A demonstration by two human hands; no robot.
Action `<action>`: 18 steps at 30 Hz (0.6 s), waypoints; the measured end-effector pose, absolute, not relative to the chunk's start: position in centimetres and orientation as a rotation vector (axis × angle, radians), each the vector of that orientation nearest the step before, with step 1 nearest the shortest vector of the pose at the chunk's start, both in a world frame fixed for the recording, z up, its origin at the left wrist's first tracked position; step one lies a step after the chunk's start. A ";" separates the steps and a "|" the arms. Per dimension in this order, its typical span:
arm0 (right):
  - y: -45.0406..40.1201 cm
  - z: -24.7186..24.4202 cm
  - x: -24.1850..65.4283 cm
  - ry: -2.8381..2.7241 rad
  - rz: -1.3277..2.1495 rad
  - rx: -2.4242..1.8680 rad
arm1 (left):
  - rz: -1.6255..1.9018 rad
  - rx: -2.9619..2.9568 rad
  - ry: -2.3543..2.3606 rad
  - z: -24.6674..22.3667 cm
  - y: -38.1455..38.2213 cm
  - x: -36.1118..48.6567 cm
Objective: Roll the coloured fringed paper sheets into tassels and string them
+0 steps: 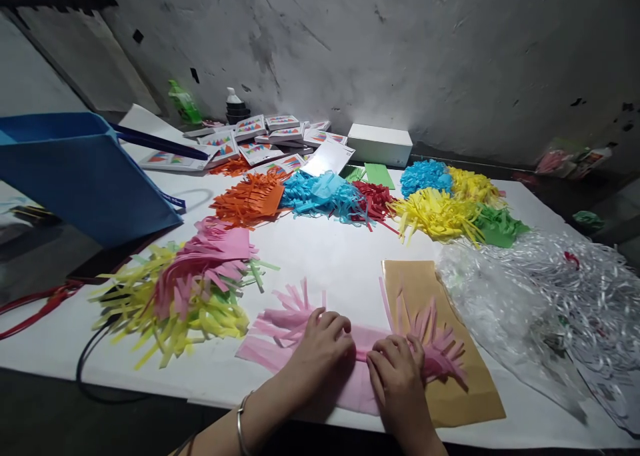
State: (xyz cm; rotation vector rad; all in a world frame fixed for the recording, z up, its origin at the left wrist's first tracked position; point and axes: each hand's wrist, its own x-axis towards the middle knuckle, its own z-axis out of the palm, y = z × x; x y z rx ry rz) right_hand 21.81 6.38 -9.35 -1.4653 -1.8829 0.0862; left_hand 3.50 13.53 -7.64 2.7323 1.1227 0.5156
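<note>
Pink fringed tissue paper (367, 339) lies across the front of the table, its cut strips fanning out at both ends. My left hand (327, 343) presses on its middle with bent fingers closed on a rolled or folded band of the tissue. Close beside it, my right hand (397, 369) grips the same band with curled fingers. The tissue's right end rests over a sheet of brown paper (465, 389). Both palms are turned down, so the undersides of the fingers are hidden.
Yellow and pink fringe (200, 276) lies at left near a blue box (90, 176). Orange, blue, red, yellow and green fringe bundles (325, 193) line the back. Flat printed packs (285, 133) and a white box (380, 144) stand behind. Clear plastic (505, 309) covers the right.
</note>
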 end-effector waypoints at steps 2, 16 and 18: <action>6.4 -9.2 21.5 -1.879 0.101 -1.476 | 0.597 2.843 0.973 -8.2 13.8 3.3; 7.2 -9.4 20.0 -2.010 -0.001 -1.448 | 0.693 2.787 0.911 -8.3 14.1 2.9; 7.4 -9.5 19.8 -2.052 -0.019 -1.421 | 0.693 2.769 0.924 -8.3 14.2 2.9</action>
